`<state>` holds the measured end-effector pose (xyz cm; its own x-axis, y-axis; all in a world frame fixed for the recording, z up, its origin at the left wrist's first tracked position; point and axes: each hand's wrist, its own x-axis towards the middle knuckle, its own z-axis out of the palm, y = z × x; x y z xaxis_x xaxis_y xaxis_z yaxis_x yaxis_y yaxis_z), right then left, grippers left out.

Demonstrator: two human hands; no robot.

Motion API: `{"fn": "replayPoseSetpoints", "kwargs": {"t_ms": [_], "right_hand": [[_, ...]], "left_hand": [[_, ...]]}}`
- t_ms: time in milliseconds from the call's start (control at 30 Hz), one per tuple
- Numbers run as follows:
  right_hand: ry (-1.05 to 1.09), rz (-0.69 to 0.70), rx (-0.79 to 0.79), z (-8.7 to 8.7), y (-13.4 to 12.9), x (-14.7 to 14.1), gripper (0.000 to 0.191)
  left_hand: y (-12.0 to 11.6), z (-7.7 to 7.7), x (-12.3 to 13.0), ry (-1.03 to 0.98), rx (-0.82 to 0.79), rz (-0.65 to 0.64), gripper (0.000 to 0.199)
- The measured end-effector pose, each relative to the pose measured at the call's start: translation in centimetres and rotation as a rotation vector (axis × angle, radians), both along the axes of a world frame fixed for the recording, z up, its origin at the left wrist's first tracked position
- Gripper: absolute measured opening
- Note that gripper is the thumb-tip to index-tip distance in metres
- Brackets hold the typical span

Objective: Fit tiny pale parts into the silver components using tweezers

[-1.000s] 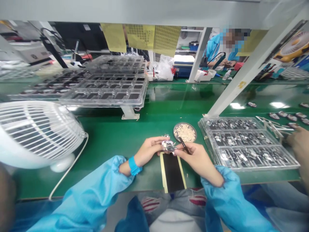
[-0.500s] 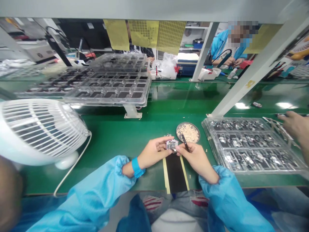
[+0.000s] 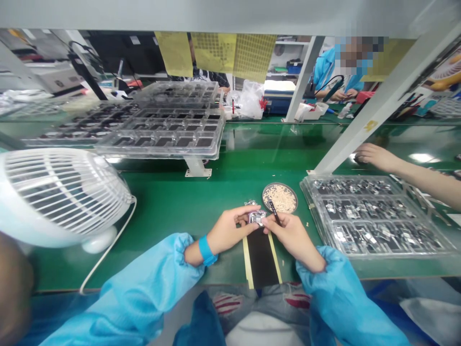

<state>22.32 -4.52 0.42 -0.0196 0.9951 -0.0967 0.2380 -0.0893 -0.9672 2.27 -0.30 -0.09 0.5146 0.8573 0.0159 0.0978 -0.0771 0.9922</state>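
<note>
A small silvery electronic assembly (image 3: 257, 217) with rounded corners is held over the top end of a black mat (image 3: 263, 259) edged with yellow tape. My left hand (image 3: 232, 225), with a blue band at the wrist, grips it from the left between fingers and thumb. My right hand (image 3: 290, 235) is closed, its thumb and fingertip pressing the assembly's right side. Black tweezers (image 3: 274, 212) with pale lettering stick up from between its fingers. Just beyond, a round dish (image 3: 280, 197) holds many tiny beige pieces. Small parts (image 3: 250, 202) partly show behind the assembly.
Stacked clear trays (image 3: 382, 214) of small parts stand to the right, below a slanted white post (image 3: 360, 120). A co-worker's arm (image 3: 399, 166) reaches in behind them. A white fan (image 3: 61, 192) occupies the left; more trays (image 3: 162, 139) sit on a raised shelf.
The co-worker's hand at the right has moved left and farther back, behind the trays. The assembly tilts slightly in my fingers; my hands stay in nearly the same place.
</note>
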Motion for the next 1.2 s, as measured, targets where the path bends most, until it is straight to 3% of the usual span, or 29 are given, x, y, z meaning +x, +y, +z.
{"fn": "replayPoseSetpoints", "kwargs": {"t_ms": [133,200,400,533,700,967,1200], "right_hand": [[0.003,0.012,0.004,-0.2,0.1,0.1,0.033],[0.005,0.014,-0.001,-0.3,0.1,0.0,0.034],[0.085,-0.077,0.081,-0.6,0.2,-0.6,0.031],[0.205,-0.065,0.112,-0.9,0.2,-1.1,0.027],[0.189,0.0,0.084,-0.7,0.0,-1.3,0.02],[0.172,-0.122,0.135,-0.4,-0.6,-1.9,0.016],[0.199,-0.135,0.19,-0.9,-0.8,-2.1,0.017]], "left_hand": [[-0.1,0.7,-0.2,0.127,0.222,0.02,0.041],[-0.2,0.8,-0.2,0.126,0.216,0.025,0.041],[-0.1,0.1,0.3,-0.186,-0.211,0.009,0.055],[-0.2,0.4,0.6,-0.295,-0.319,-0.001,0.054],[-0.3,0.7,0.6,-0.27,-0.297,-0.012,0.045],[-0.7,0.3,1.0,-0.001,-0.044,-0.015,0.028],[-1.2,0.6,1.2,-0.011,-0.004,0.062,0.031]]}}
